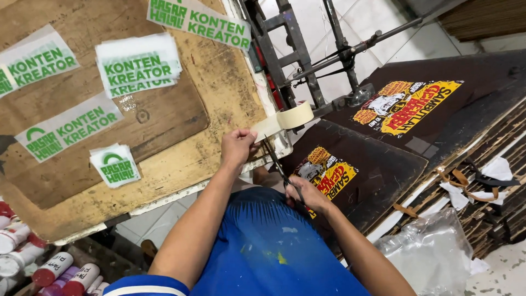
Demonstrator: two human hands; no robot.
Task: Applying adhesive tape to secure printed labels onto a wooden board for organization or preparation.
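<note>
My left hand (236, 147) pinches the free end of a strip pulled off a cream roll of masking tape (296, 114), which hangs at the edge of a worn wooden board (181, 159). My right hand (308, 193) grips black scissors (278, 164), their blades pointing up at the stretched tape just right of my left fingers. Both forearms reach out over my blue-clad lap (263, 246).
White sheets with green lettering (137, 63) lie on the board. Dark print pallets (383, 164) with yellow-red graphics stand to the right on a black metal frame (296, 49). Red-capped bottles (55, 268) sit lower left; a clear plastic bag (433, 252) lower right.
</note>
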